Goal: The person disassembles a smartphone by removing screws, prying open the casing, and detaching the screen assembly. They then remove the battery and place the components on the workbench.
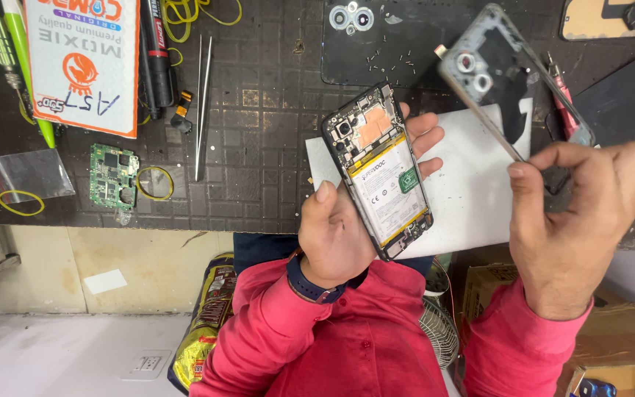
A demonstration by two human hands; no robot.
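The opened black smartphone with exposed white battery [381,170] is cradled in the left hand [341,228] for viewing; its detached grey plastic frame [510,77] is pinched by the right hand [575,220].

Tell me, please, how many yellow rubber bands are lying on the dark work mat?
3 at least: one rubber band by the clear plastic film, one beside the green circuit board, and a tangle at the top edge, possibly holding several.
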